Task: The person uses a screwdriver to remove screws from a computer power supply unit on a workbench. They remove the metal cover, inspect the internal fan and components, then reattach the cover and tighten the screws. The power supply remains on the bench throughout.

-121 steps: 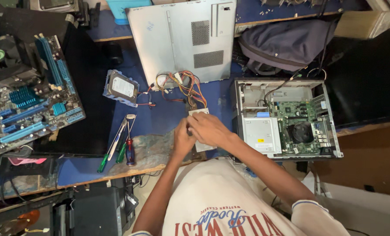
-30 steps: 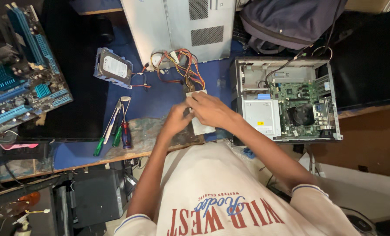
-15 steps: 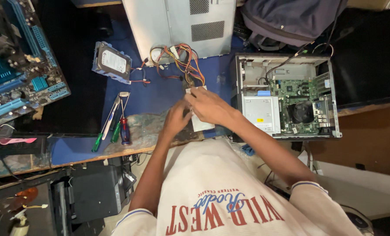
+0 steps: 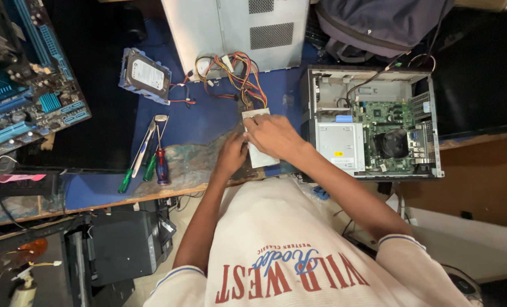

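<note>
— What are the hands on?

— Both rest on a grey metal power supply box (image 4: 259, 152) lying flat on the blue tabletop (image 4: 208, 122), near its front edge and just left of the open computer case (image 4: 373, 122). The right hand (image 4: 273, 136) lies palm-down over the top of the box, fingers curled against its far left corner. The left hand (image 4: 232, 154) presses against the box's left side, fingers bent. Whether either one truly grips it, I cannot tell; they cover most of it.

— Which way does the box lie?

— Its long axis runs near to far, tilted slightly. The far end carries a bundle of coloured wires (image 4: 231, 71) that fans away toward the grey side panel (image 4: 236, 31) leaning at the back.

— What's inside the case?

— It lies on its side, open upward. On the left sits a silver drive bay (image 4: 340, 145); to the right a green circuit board (image 4: 387, 116) with a round black fan (image 4: 393, 143) on it. Black cables cross the far compartment.

— Anything else around?

— A hard drive (image 4: 145, 75) in a blue bracket lies far left of the wires. Near the front edge are green-handled screwdrivers (image 4: 137, 165) and a red-handled one (image 4: 161, 162), side by side, tips pointing away. A blue motherboard (image 4: 26, 96) sits at the far left, and a dark backpack (image 4: 378, 25) behind the case.
</note>
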